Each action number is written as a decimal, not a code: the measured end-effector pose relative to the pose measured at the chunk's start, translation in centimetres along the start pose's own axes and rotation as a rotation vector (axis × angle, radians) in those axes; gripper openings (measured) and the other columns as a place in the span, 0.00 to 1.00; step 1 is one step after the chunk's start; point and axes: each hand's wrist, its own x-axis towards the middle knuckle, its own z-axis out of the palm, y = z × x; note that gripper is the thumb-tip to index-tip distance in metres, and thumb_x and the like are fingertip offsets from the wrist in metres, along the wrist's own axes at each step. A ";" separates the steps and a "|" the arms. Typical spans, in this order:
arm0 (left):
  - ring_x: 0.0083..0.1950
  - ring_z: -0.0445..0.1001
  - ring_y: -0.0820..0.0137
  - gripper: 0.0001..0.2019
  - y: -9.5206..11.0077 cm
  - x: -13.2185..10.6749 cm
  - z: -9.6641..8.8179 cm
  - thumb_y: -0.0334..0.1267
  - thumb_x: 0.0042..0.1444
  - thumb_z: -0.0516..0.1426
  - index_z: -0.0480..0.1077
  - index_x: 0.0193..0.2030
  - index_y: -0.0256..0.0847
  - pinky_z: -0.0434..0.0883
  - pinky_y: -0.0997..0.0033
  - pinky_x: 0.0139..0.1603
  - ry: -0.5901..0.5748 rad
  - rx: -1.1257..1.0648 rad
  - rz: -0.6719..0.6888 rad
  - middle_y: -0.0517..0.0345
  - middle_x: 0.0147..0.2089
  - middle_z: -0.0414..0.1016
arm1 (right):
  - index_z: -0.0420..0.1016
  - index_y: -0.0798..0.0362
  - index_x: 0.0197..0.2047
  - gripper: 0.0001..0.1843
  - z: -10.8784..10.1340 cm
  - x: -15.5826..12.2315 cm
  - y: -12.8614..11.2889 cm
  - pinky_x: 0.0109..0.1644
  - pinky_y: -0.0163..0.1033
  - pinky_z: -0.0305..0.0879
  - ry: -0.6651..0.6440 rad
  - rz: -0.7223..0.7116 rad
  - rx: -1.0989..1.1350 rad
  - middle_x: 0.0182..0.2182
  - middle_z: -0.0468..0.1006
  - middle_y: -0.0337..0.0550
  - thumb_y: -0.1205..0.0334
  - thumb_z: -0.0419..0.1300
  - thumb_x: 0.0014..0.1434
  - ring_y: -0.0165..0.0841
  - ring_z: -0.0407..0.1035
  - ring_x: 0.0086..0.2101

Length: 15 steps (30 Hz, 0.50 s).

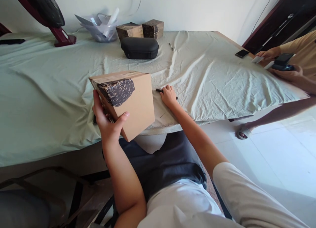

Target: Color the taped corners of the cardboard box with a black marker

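My left hand grips a brown cardboard box by its left side, thumb on the near face and fingers around the edge. The box is tilted at the table's front edge, and one corner of it carries a black patch with small pale marks. Over a black pen lying on the cloth, my right hand has its fingers curled and closed on it; both pen ends stick out. The underside of the box is hidden.
Pale green cloth covers the table. Behind stand a black case, two smaller patterned boxes, a clear plastic basket and a dark red stand. At right, another person's hand holds a dark device near a phone.
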 end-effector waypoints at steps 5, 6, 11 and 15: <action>0.79 0.66 0.44 0.64 1.0 -0.1 0.3 0.52 0.46 0.73 0.46 0.86 0.57 0.75 0.50 0.72 0.047 -0.114 0.002 0.45 0.84 0.56 | 0.76 0.61 0.64 0.20 0.1 0.2 0.8 0.69 0.55 0.70 0.056 0.005 0.063 0.68 0.67 0.66 0.64 0.52 0.77 0.51 0.66 0.65; 0.79 0.67 0.45 0.64 1.3 -0.1 0.4 0.51 0.45 0.74 0.47 0.86 0.57 0.75 0.50 0.72 0.060 -0.132 -0.007 0.45 0.83 0.57 | 0.75 0.62 0.65 0.20 0.2 0.3 0.9 0.69 0.54 0.71 0.063 0.015 0.059 0.68 0.66 0.67 0.63 0.52 0.77 0.51 0.65 0.65; 0.79 0.68 0.47 0.66 2.4 -0.2 0.7 0.44 0.41 0.76 0.50 0.86 0.52 0.72 0.54 0.74 0.108 -0.267 -0.040 0.44 0.83 0.60 | 0.79 0.63 0.61 0.18 0.6 0.2 1.1 0.73 0.57 0.66 0.064 0.048 -0.037 0.65 0.70 0.66 0.66 0.54 0.76 0.54 0.63 0.66; 0.78 0.68 0.47 0.67 2.8 0.0 0.9 0.47 0.39 0.77 0.52 0.85 0.49 0.72 0.53 0.75 0.148 -0.351 -0.071 0.42 0.81 0.63 | 0.80 0.66 0.60 0.22 0.6 -0.1 0.9 0.72 0.60 0.65 0.051 0.019 -0.037 0.65 0.72 0.71 0.70 0.49 0.75 0.57 0.63 0.65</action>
